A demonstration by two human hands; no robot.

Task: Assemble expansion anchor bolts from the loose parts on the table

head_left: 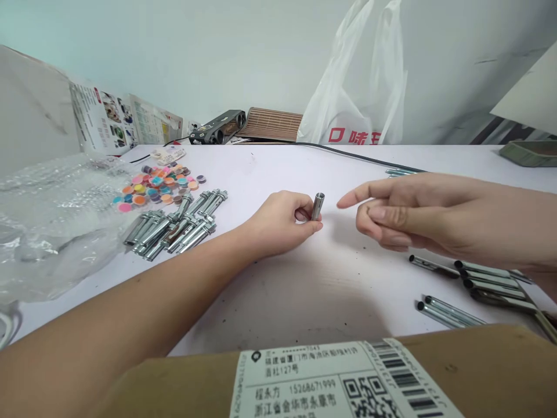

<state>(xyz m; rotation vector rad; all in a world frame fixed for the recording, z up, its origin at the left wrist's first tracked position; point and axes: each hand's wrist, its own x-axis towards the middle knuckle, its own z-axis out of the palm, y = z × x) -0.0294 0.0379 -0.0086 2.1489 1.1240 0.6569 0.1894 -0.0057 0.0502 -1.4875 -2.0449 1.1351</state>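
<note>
Near the middle of the white table, my left hand [289, 223] pinches a short silver metal sleeve [319, 204] between thumb and fingers. The sleeve stands nearly upright, tilted a little, with its open end up. To its right hovers my right hand [404, 215], apart from the sleeve. Its index finger points toward the sleeve, while the thumb presses on the other curled fingers; whatever may be inside them is hidden. Below the right hand lie several loose metal sleeves [491, 283]. Assembled expansion bolts [174, 226] with nuts are heaped left of my left hand.
Small coloured discs [161, 181] lie behind the bolts, beside clear bubble wrap [56, 215]. A cardboard box [183, 383] with a shipping label [313, 377] fills the near edge. A white plastic bag [348, 98] and a black cable [361, 155] are at the back.
</note>
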